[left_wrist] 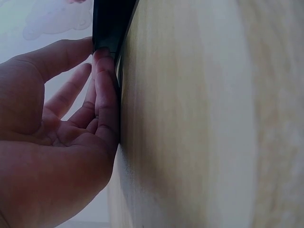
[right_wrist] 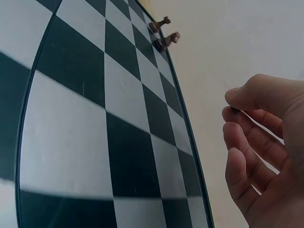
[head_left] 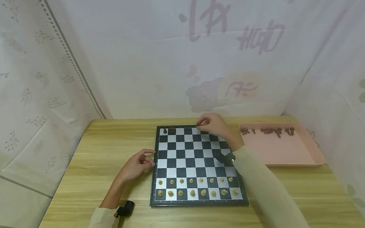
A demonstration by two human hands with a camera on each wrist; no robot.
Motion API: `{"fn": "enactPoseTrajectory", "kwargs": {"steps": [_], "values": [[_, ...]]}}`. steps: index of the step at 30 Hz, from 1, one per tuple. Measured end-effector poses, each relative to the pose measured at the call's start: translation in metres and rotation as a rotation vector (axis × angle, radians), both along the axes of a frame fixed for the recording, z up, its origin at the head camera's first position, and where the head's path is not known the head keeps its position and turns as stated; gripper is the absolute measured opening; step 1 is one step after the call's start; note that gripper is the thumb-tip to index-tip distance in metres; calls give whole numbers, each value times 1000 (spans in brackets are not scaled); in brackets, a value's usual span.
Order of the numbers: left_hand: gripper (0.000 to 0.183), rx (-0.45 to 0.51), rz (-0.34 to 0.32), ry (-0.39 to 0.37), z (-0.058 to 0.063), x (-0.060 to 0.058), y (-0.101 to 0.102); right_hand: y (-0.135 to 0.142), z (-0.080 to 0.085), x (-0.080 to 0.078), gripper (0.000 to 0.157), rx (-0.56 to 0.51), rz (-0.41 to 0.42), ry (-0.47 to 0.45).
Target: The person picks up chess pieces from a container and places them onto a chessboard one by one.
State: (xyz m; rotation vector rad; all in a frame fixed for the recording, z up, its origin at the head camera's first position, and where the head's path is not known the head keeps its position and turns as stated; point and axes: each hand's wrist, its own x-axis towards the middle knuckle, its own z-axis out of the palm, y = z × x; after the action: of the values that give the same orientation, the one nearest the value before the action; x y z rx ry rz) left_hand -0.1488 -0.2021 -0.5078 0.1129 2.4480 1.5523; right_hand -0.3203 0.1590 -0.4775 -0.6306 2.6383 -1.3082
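Note:
A black-and-white chessboard (head_left: 190, 153) lies on the wooden table. My right hand (head_left: 214, 125) is over its far edge and pinches a dark brown chess piece (right_wrist: 234, 109) between thumb and index finger; the fingers hide most of it. Two brown chess pieces stand in the far left corner, a rook (head_left: 165, 130) and a knight (right_wrist: 167, 41). With relaxed fingers, my left hand (head_left: 137, 164) touches the board's left edge, as the left wrist view also shows. Cream chess pieces (head_left: 192, 193) fill the two rows nearest me.
To the right of the board stands a pink tray (head_left: 283, 153), with several brown chess pieces (head_left: 267, 131) along its far side. A patterned cloth (head_left: 140, 60) hangs behind the table (head_left: 102, 144) and at both sides. My right forearm passes between board and tray.

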Motion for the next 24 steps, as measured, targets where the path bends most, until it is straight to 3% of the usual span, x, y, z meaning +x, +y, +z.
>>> {"fn": "enactPoseTrajectory", "kwargs": {"steps": [15,24], "values": [[44,45,-10,20,-1,0,0,-38,-7,-6,12,63,45,-39],[43,25,-9,15,0,1,0,-53,-16,-10,10,117,98,-5]]}}
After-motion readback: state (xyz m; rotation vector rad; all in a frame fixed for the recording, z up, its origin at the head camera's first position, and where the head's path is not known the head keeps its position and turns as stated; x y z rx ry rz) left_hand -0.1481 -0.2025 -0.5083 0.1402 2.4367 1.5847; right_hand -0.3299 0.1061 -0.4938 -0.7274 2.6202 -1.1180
